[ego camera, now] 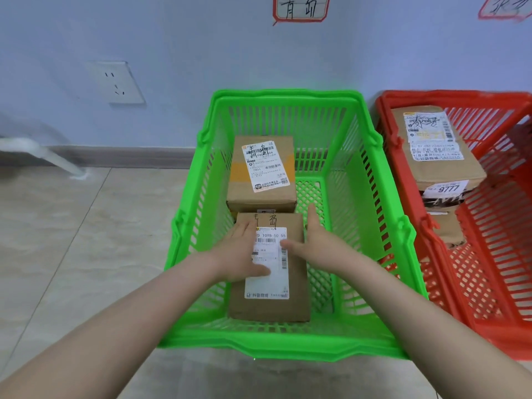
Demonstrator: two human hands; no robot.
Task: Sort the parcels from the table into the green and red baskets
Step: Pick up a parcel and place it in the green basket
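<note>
A green basket [371, 214] stands on the floor against the wall. Inside it lie two cardboard parcels with white labels: one at the back [263, 174] and one at the front [296, 286]. Both my hands reach into the basket over the front parcel. My left hand [240, 254] rests flat on its top left, fingers straight. My right hand [309, 240] lies along its right edge with straight fingers and the thumb on the label. A red basket [489, 254] to the right holds a stack of cardboard parcels [434, 148].
The baskets sit side by side on a beige tiled floor by a pale blue wall. A wall socket [118, 82] is at the left, with a white pipe [43, 154] below it. Handwritten paper signs [300, 8] hang above each basket.
</note>
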